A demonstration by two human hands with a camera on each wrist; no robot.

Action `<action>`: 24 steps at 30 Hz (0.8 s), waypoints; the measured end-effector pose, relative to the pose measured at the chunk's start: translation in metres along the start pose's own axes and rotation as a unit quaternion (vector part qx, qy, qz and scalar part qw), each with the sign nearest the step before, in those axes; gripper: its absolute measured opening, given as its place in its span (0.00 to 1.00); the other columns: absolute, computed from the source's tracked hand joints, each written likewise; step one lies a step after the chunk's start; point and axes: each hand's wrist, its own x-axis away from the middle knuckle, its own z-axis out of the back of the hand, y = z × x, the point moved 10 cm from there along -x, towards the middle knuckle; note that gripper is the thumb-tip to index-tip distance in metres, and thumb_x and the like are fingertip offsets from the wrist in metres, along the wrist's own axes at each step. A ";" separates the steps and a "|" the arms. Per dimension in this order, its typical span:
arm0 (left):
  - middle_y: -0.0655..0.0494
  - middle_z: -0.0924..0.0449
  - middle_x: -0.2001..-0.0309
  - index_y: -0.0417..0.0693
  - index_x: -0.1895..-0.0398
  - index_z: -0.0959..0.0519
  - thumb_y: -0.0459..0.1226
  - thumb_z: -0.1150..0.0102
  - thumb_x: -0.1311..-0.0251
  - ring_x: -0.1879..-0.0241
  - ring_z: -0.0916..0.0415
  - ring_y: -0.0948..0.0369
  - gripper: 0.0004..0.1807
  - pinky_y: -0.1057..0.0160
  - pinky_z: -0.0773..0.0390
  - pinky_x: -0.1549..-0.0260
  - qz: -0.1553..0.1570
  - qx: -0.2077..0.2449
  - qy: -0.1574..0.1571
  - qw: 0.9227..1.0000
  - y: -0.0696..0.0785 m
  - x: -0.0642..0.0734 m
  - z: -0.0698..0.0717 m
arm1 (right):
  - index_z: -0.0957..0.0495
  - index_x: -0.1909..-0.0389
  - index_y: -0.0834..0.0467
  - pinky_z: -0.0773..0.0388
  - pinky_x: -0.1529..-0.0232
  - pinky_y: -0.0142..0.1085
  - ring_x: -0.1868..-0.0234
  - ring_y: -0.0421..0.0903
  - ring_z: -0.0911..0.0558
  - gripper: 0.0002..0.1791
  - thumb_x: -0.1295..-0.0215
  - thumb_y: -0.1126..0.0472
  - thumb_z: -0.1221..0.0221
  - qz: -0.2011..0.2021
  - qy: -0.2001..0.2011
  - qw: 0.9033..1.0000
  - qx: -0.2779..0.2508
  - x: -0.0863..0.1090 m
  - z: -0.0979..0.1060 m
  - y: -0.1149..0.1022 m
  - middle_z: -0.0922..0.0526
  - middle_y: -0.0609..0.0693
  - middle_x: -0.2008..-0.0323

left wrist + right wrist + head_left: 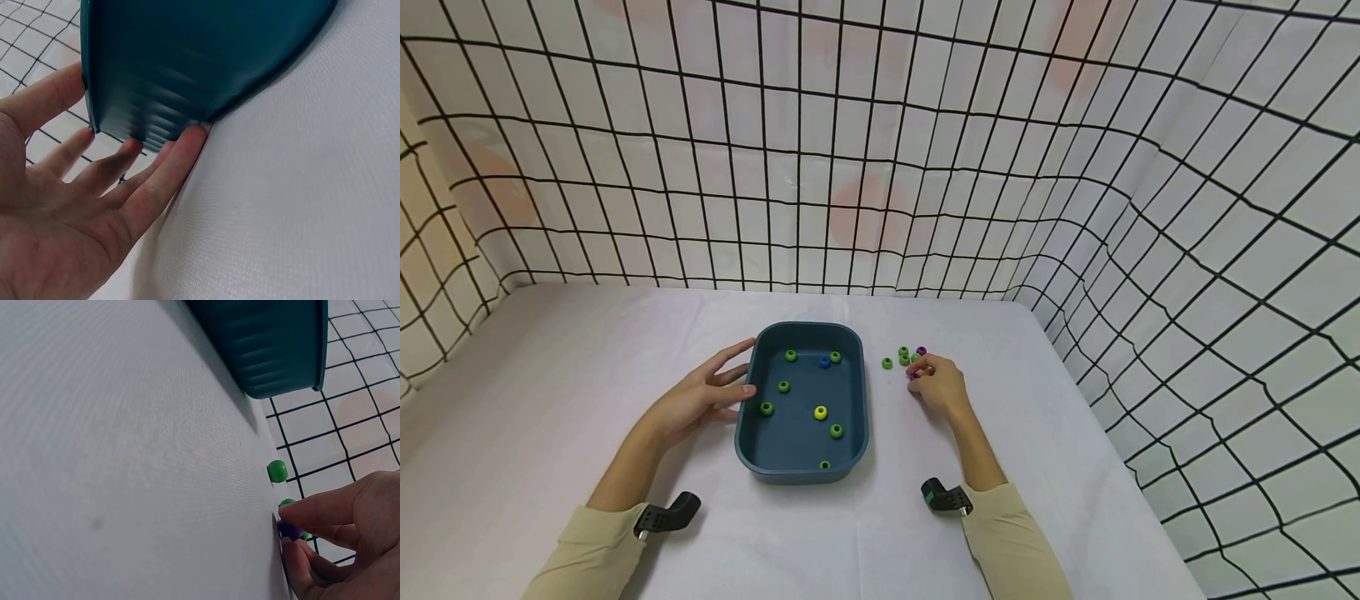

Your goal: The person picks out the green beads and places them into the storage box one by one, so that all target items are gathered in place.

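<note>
Sorting of beads between worktop and tray, seen mid-course. The blue tray (801,477) stands upright on the white worktop (587,367), between the 2 hands, which are well apart. The left hand (696,400), fingers extended and spread, touches the tray's left side without gripping it. The right hand (938,385) pinches a purple bead (290,530) between thumb and forefinger, to the right of the tray. Inside the tray lie 8 scattered beads: 6 green beads (766,412), 1 yellow bead (821,417) and 1 blue bead (823,365). Outside, near the pinching fingers, is a loose cluster of at least 4 loose green beads (887,366) and a second purple bead (921,353); others may be hidden by the hand. Judged by this distribution, the work appears more than half done, with the pinched bead and the cluster remaining outside.
</note>
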 end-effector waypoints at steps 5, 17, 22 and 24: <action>0.39 0.63 0.18 0.69 0.17 0.55 0.41 0.37 0.32 0.25 0.43 0.37 0.47 0.55 0.16 0.49 0.000 -0.007 0.002 1.000 0.000 0.000 0.001 | 0.15 0.59 0.60 0.30 0.67 0.34 0.65 0.47 0.24 0.08 0.40 0.68 0.33 0.002 0.000 1.000 -0.002 0.000 0.000 -0.001 0.20 0.53 0.67; 0.39 0.63 0.18 0.69 0.18 0.53 0.40 0.38 0.32 0.27 0.40 0.36 0.46 0.56 0.15 0.51 -0.005 -0.010 0.000 1.000 0.001 0.000 0.000 | 0.14 0.60 0.59 0.30 0.68 0.33 0.66 0.47 0.24 0.09 0.42 0.67 0.33 -0.002 0.005 1.000 -0.002 -0.001 0.000 0.000 0.20 0.52 0.67; 0.40 0.62 0.18 0.69 0.18 0.52 0.41 0.37 0.32 0.27 0.38 0.36 0.46 0.55 0.15 0.51 -0.004 -0.007 0.001 1.000 0.000 -0.001 0.000 | 0.14 0.58 0.59 0.28 0.68 0.32 0.64 0.47 0.23 0.10 0.42 0.67 0.33 -0.004 0.005 1.000 -0.014 0.001 0.001 -0.004 0.18 0.54 0.64; 0.40 0.62 0.18 0.69 0.18 0.52 0.41 0.37 0.33 0.28 0.37 0.37 0.46 0.55 0.15 0.51 -0.004 -0.006 0.001 1.000 0.000 -0.001 0.000 | 0.14 0.58 0.58 0.27 0.68 0.32 0.65 0.47 0.22 0.10 0.41 0.67 0.33 -0.002 -0.001 1.000 -0.027 0.001 0.001 -0.007 0.18 0.54 0.64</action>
